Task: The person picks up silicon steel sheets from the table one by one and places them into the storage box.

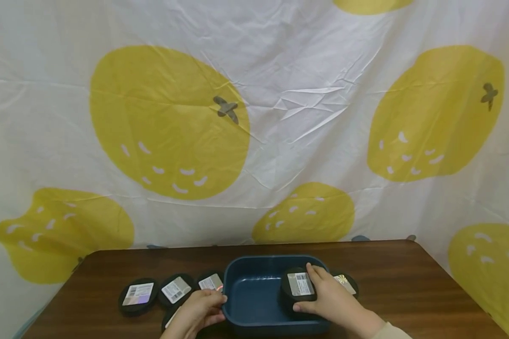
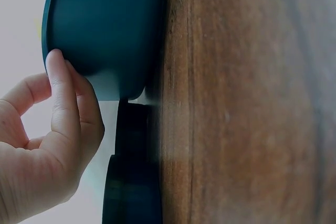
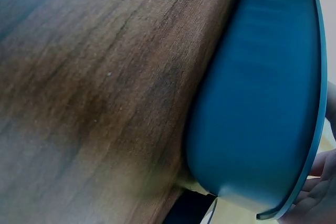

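Note:
A dark blue rectangular plastic basin [image 1: 254,301] stands on the table in the head view. My left hand [image 1: 199,310] pinches its left rim, and in the left wrist view the fingers [image 2: 62,95] touch the basin's outer wall [image 2: 105,24]. At the basin's right end, my right hand [image 1: 335,299] grips a black round container [image 1: 285,287] with a white and grey label on top. Thumb and fingers lie on its right side. Whether this container touches the basin floor I cannot tell. In the right wrist view the basin wall [image 3: 257,103] hides most of this hand.
Left of the basin lie several more black round labelled containers [image 1: 125,308], one partly behind my left hand. Another labelled container [image 1: 351,281] sits beyond my right hand. The brown wooden table [image 1: 398,282] ends at a white curtain [image 1: 305,56] with yellow fruit prints.

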`<state>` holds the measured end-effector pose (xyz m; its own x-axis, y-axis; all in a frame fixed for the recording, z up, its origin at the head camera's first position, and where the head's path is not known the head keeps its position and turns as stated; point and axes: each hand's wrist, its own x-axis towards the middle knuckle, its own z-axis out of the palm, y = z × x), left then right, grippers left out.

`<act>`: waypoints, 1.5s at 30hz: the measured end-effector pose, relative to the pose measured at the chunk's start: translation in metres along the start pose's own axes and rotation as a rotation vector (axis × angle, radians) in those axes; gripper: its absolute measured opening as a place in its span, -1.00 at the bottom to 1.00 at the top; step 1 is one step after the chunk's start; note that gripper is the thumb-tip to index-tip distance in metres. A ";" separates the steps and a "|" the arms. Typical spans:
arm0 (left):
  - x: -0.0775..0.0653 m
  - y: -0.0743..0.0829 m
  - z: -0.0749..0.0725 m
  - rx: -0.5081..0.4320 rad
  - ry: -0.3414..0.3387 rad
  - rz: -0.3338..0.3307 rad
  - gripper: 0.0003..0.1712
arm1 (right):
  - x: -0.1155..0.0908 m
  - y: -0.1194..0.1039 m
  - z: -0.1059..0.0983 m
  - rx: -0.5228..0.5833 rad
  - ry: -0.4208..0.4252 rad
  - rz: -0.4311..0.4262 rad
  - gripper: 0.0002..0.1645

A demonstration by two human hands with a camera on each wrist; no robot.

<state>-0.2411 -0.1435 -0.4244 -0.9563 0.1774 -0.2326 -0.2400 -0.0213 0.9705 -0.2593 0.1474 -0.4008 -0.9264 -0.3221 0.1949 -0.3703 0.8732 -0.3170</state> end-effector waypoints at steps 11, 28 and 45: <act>0.001 -0.001 0.001 0.000 -0.019 0.017 -0.87 | -0.014 0.004 -0.002 -0.209 0.107 -0.122 -0.02; 0.001 0.000 0.001 -0.004 -0.019 0.030 -0.87 | -0.032 0.019 -0.008 -0.203 0.099 -0.096 -0.14; 0.002 -0.002 -0.001 -0.008 -0.015 0.021 -0.88 | -0.047 0.038 -0.020 -0.211 0.085 -0.062 -0.14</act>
<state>-0.2426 -0.1439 -0.4273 -0.9584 0.1920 -0.2111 -0.2213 -0.0332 0.9746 -0.2280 0.2026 -0.4038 -0.8898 -0.3536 0.2885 -0.3958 0.9126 -0.1023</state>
